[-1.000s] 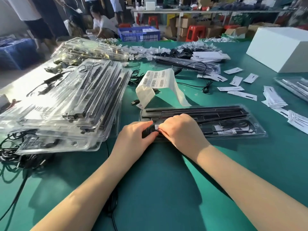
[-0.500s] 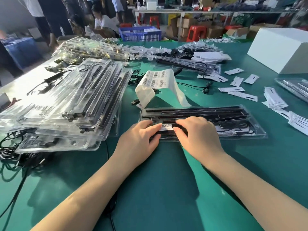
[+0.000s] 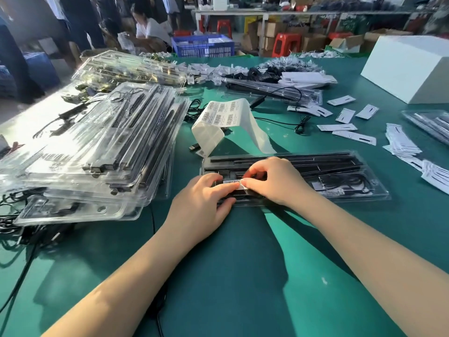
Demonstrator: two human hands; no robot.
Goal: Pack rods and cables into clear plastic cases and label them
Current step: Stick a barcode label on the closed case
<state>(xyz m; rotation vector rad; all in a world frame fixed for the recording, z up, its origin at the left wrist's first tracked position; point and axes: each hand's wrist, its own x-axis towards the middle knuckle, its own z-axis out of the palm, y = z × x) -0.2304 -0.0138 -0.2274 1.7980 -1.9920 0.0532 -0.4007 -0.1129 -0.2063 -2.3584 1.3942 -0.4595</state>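
Pressing a barcode label (image 3: 232, 183) onto the clear case (image 3: 340, 188) at 12 o'clock on the tabletop (image 3: 243, 276), our left hand (image 3: 204, 203) lies flat-fingered; our right hand (image 3: 274, 181) pinches the label's end with curled fingers (image 3: 247, 182).

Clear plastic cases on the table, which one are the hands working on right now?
The single clear case lying flat in front of the person, apart from the stack of cases. The left hand presses a barcode label onto it; the right hand pinches the label's end.
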